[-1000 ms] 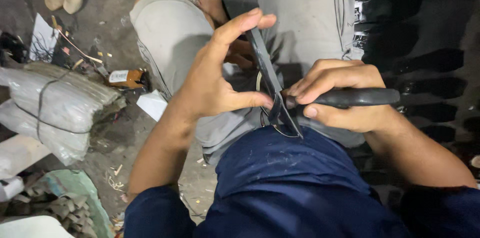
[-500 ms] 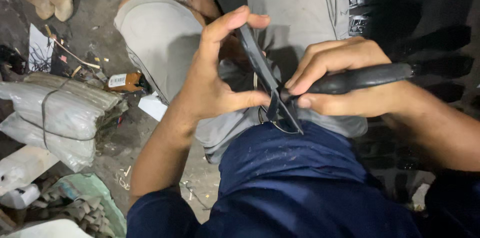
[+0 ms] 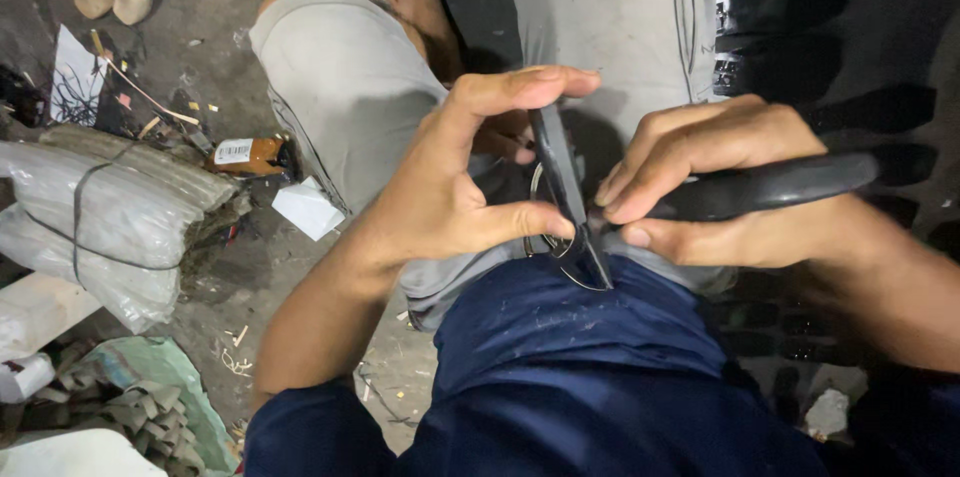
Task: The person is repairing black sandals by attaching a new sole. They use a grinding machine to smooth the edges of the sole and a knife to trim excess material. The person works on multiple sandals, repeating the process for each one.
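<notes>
Bundle [image 3: 100,207] and bottle [image 3: 245,155] lie left; both hands' fingers clamp the knife [image 3: 565,192].

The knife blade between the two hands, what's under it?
Under the knife blade sit thin wire rings and grey shorts. The left hand and right hand cover the rest.

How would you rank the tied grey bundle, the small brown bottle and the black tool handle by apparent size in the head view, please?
1. Tied grey bundle, clearly largest.
2. Black tool handle, partly hidden by the right hand and nearer the camera.
3. Small brown bottle, smallest.
</notes>
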